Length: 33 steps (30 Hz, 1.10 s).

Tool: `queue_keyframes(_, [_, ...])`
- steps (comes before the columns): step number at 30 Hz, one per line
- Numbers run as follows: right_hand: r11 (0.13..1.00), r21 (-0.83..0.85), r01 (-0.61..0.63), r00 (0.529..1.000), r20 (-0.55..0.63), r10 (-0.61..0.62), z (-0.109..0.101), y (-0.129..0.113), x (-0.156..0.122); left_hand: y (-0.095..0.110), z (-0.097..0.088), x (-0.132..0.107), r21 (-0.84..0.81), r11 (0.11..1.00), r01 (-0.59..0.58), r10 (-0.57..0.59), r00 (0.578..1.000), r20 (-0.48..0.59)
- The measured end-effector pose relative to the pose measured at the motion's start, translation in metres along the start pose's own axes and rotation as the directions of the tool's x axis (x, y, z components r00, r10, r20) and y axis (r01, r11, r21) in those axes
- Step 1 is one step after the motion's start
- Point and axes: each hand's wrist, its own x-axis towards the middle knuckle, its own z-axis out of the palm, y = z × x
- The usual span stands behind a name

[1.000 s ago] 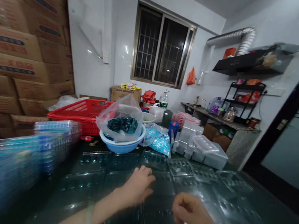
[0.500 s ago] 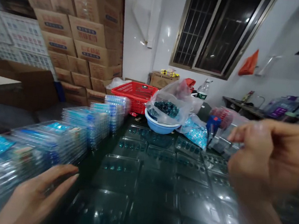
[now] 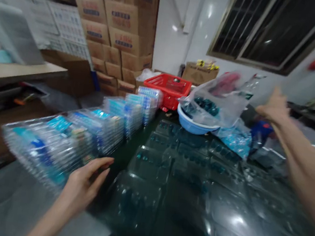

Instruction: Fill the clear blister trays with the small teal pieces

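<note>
My left hand is beside the stacks of clear plastic packs at the table's left edge. Its thumb and fingers are curved with a gap between them, and I see nothing held. My right hand reaches far out over the back right, blurred, with fingers stretched and thumb apart, no thing visible in it. Below and left of it lies a bag of light-blue pieces. Clear plastic trays cover the dark table, several holding small teal pieces.
A blue basin holds an open plastic bag of dark teal pieces. Behind it stands a red basket. Cardboard cartons are stacked against the wall. A pale side table is at left.
My right hand has moved forward and away, its bent fingers now stretched out. The view has swung left, so most things sit further right. My left hand keeps its curved shape near the packs.
</note>
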Motion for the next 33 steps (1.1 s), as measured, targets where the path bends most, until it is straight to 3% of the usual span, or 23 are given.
queue_keyframes(3, [0.958, -0.205, -0.2, 0.949, -0.285, 0.137, 0.033, -0.036, -0.055, 0.013, -0.003, -0.006, 0.022, 1.0, 0.008, -0.012, 0.982, 0.188])
queue_keyframes(4, [0.933, -0.251, -0.258, 0.938, -0.295, 0.181, 0.044, -0.059, -0.078, 0.017, -0.003, -0.009, 0.026, 0.999, -0.025, 0.017, 0.969, 0.248])
queue_keyframes(6, [0.933, -0.24, -0.269, 0.962, -0.101, 0.252, 0.073, -0.112, -0.124, 0.023, -0.001, -0.016, 0.032, 0.992, -0.118, 0.1, 0.934, 0.343])
queue_keyframes(8, [0.984, -0.086, -0.154, 0.951, 0.257, 0.171, 0.107, -0.163, -0.163, 0.028, 0.004, -0.022, 0.056, 0.979, -0.198, 0.16, 0.902, 0.402])
queue_keyframes(10, [0.982, 0.043, -0.185, 0.854, 0.502, 0.139, 0.141, -0.201, -0.187, 0.03, 0.011, -0.024, 0.09, 0.964, -0.249, 0.182, 0.869, 0.459])
queue_keyframes(12, [0.966, 0.093, -0.24, 0.78, 0.612, 0.135, 0.166, -0.225, -0.197, 0.031, 0.02, -0.025, 0.098, 0.957, -0.272, 0.192, 0.85, 0.491])
queue_keyframes(15, [0.961, 0.1, -0.259, 0.746, 0.652, 0.134, 0.188, -0.238, -0.198, 0.03, 0.027, -0.022, 0.041, 0.969, -0.244, 0.199, 0.867, 0.457])
queue_keyframes(20, [0.97, -0.012, -0.242, 0.724, 0.663, 0.189, 0.207, -0.238, -0.198, 0.031, 0.027, -0.015, -0.067, 0.986, -0.154, 0.168, 0.908, 0.384])
queue_keyframes(24, [0.926, 0.099, -0.365, 0.782, 0.572, 0.247, 0.209, -0.24, -0.195, 0.042, 0.018, -0.013, -0.248, 0.965, 0.08, 0.013, 0.936, 0.353])
queue_keyframes(26, [0.868, 0.206, -0.453, 0.812, 0.497, 0.306, 0.205, -0.243, -0.191, 0.053, 0.013, -0.013, -0.365, 0.908, 0.207, -0.045, 0.913, 0.406])
queue_keyframes(29, [0.761, 0.378, -0.527, 0.829, 0.427, 0.362, 0.197, -0.244, -0.184, 0.071, 0.011, -0.01, -0.458, 0.838, 0.296, -0.057, 0.883, 0.466])
queue_keyframes(31, [0.62, 0.499, -0.605, 0.792, 0.456, 0.406, 0.193, -0.241, -0.182, 0.079, 0.015, -0.007, -0.495, 0.811, 0.312, -0.055, 0.883, 0.466])
queue_keyframes(33, [0.422, 0.585, -0.692, 0.721, 0.538, 0.437, 0.189, -0.236, -0.183, 0.085, 0.023, -0.003, -0.532, 0.782, 0.325, -0.05, 0.883, 0.466])
